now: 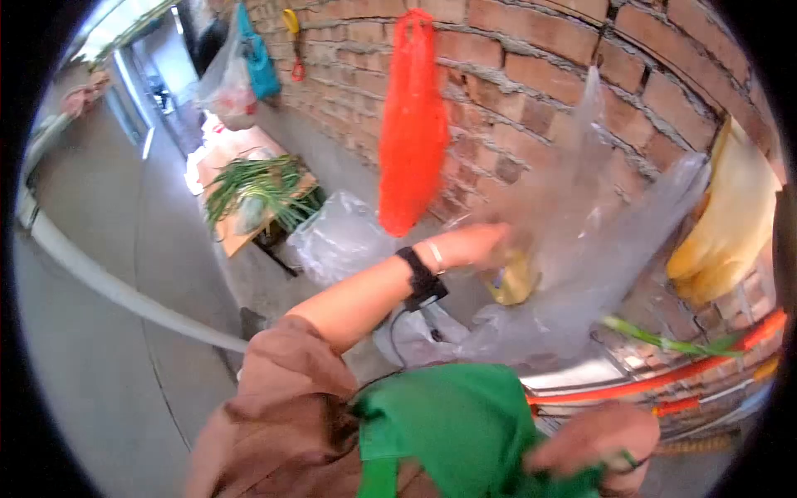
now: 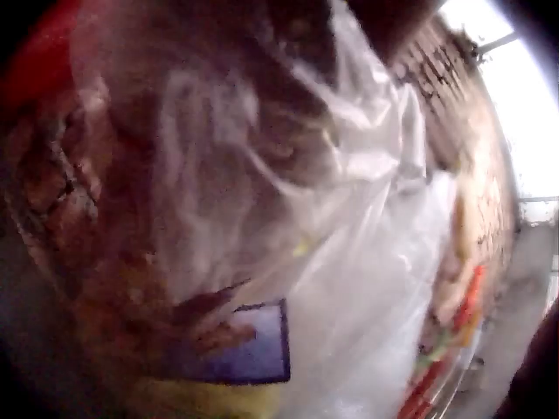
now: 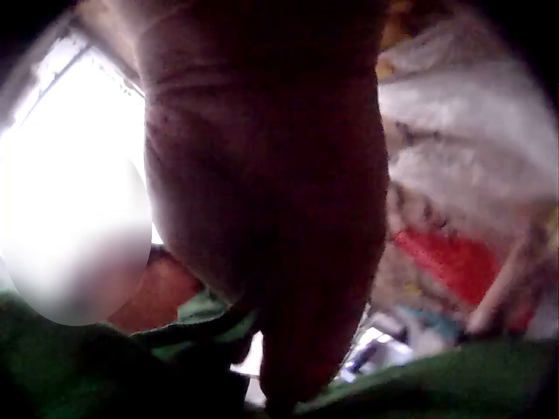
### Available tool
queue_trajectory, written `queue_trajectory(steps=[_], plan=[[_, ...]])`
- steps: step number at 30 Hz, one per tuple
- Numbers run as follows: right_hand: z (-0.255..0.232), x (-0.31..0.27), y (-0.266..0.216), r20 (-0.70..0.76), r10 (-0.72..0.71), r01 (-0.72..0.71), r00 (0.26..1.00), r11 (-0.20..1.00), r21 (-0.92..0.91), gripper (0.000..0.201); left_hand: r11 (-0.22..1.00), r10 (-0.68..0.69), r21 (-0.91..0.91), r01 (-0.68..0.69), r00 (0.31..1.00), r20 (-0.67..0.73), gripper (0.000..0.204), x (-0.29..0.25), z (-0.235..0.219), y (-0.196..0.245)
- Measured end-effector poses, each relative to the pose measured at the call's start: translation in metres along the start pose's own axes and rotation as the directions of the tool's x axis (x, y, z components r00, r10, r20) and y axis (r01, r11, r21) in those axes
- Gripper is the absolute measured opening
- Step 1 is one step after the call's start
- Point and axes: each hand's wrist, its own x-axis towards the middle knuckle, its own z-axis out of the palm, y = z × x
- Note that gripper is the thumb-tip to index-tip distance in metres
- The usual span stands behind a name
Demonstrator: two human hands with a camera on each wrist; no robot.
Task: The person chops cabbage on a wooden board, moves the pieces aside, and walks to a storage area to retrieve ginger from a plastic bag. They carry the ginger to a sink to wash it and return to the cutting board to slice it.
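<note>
My left hand (image 1: 481,245) reaches out to the clear plastic bags (image 1: 573,249) hanging along the brick wall. Blur hides its fingers, and I cannot tell if they grip the film. Just below that hand is a yellow packet (image 1: 516,280). In the left wrist view, crinkled clear film (image 2: 349,218) fills the middle, with a blue panel (image 2: 258,349) above yellow at the bottom. Low in front of my body, my right hand (image 1: 598,448) holds the green apron (image 1: 457,415); its fingers (image 3: 306,367) point down into the cloth in the right wrist view.
A long red bag (image 1: 413,124) hangs on the brick wall. Green onions (image 1: 257,191) lie on a low table at the left, beside a clear bag (image 1: 340,236). At the right hang a yellowish bag (image 1: 726,220) and, lower, orange-red handles (image 1: 664,378).
</note>
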Motion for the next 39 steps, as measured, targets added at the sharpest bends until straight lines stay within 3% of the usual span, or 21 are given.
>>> queue_trajectory(steps=[1, 3, 4, 6, 8, 9, 10, 11, 12, 14, 15, 17, 19, 21, 25, 28, 30, 33, 34, 36, 39], plan=[[-0.026, -0.01, 0.017, 0.116, 0.26, -0.198, 0.959, 0.902, -0.385, 0.038, 0.992, -0.123, 0.0, 0.123, 0.991, 0.048, 0.044, -0.007, -0.003, 0.006], [-0.04, 0.003, 0.016, -0.177, 0.637, -0.567, 0.75, 0.482, -0.669, 0.045, 1.0, -0.01, -0.018, 0.01, 1.0, 0.019, 0.044, -0.006, 0.016, -0.007], [-0.041, 0.012, 0.017, -0.238, 0.597, -0.518, 0.766, 0.355, -0.778, 0.042, 0.998, 0.064, -0.015, -0.065, 0.998, -0.021, 0.045, -0.006, 0.022, -0.012], [-0.037, 0.051, 0.024, -0.272, 0.246, -0.362, 0.93, 0.501, -0.786, 0.04, 0.998, 0.055, -0.001, -0.055, 0.998, 0.034, 0.041, -0.013, 0.014, 0.014], [-0.035, 0.102, 0.053, -0.259, -0.067, -0.147, 0.963, 0.678, -0.72, 0.032, 0.998, 0.056, 0.025, -0.059, 0.993, 0.103, 0.038, -0.02, 0.017, 0.03], [-0.037, 0.125, 0.066, -0.261, -0.101, -0.164, 0.96, 0.552, -0.818, 0.03, 0.94, 0.252, -0.2, -0.278, 0.956, -0.148, 0.034, -0.022, 0.021, 0.033], [-0.041, 0.14, 0.079, -0.247, -0.129, -0.176, 0.96, 0.408, -0.896, 0.03, 0.786, 0.346, -0.355, -0.507, 0.836, -0.427, 0.031, -0.023, 0.023, 0.036], [-0.05, 0.145, 0.095, -0.3, -0.022, -0.287, 0.954, 0.235, -0.929, 0.026, 0.774, 0.361, -0.366, -0.517, 0.835, -0.416, 0.031, -0.023, 0.02, 0.037], [-0.054, 0.146, 0.105, -0.361, 0.082, -0.365, 0.929, 0.049, -0.93, 0.022, 0.894, 0.257, -0.266, -0.36, 0.899, -0.354, 0.028, -0.023, 0.015, 0.038], [-0.056, 0.133, 0.101, -0.434, 0.247, -0.442, 0.866, -0.026, -0.897, 0.021, 0.999, -0.029, -0.025, 0.024, 0.976, -0.214, 0.024, -0.041, -0.01, 0.057], [-0.058, 0.125, 0.098, -0.492, 0.397, -0.494, 0.775, -0.104, -0.863, 0.021, 0.999, -0.026, -0.035, 0.019, 0.975, -0.221, 0.024, -0.044, -0.02, 0.06], [-0.058, 0.116, 0.088, -0.45, 0.434, -0.44, 0.781, -0.129, -0.889, 0.02, 0.99, -0.138, -0.061, 0.126, 0.951, -0.277, 0.026, -0.047, -0.031, 0.062], [-0.058, 0.108, 0.081, -0.414, 0.463, -0.389, 0.783, -0.153, -0.908, 0.019, 0.987, -0.122, -0.143, 0.072, 0.917, -0.38, 0.023, -0.049, -0.029, 0.062], [-0.065, 0.104, 0.08, -0.442, 0.323, -0.436, 0.837, -0.096, -0.895, 0.018, 0.98, -0.1, -0.195, -0.032, 0.772, -0.628, 0.022, -0.045, -0.032, 0.058], [-0.069, 0.106, 0.076, -0.55, 0.249, -0.559, 0.797, -0.041, -0.828, 0.019, 0.864, -0.247, -0.487, -0.126, 0.737, -0.629, 0.021, -0.049, -0.04, 0.059], [-0.067, 0.106, 0.074, -0.618, 0.135, -0.625, 0.775, 0.016, -0.78, 0.026, 0.866, -0.198, -0.472, -0.164, 0.755, -0.625, 0.021, -0.061, -0.051, 0.071], [-0.07, 0.102, 0.077, -0.541, -0.002, -0.534, 0.841, 0.156, -0.831, 0.036, 0.847, -0.193, -0.501, -0.176, 0.777, -0.6, 0.022, -0.063, -0.046, 0.063], [-0.063, 0.118, 0.065, -0.632, 0.166, -0.651, 0.757, 0.271, -0.709, 0.047, 0.812, -0.172, -0.546, -0.208, 0.808, -0.563, 0.023, -0.066, -0.043, 0.064], [-0.06, 0.121, 0.069, -0.635, 0.165, -0.653, 0.755, 0.272, -0.706, 0.047, 0.795, -0.153, -0.562, -0.227, 0.822, -0.549, 0.024, -0.069, -0.044, 0.068], [-0.059, 0.124, 0.082, -0.658, 0.26, -0.669, 0.707, -0.058, -0.741, 0.041, 0.766, -0.173, -0.599, -0.232, 0.824, -0.54, 0.024, -0.071, -0.045, 0.076], [-0.06, 0.117, 0.103, -0.638, 0.149, -0.642, 0.755, -0.028, -0.766, 0.034, 0.756, -0.179, -0.602, -0.258, 0.802, -0.57, 0.025, -0.071, -0.044, 0.076]])
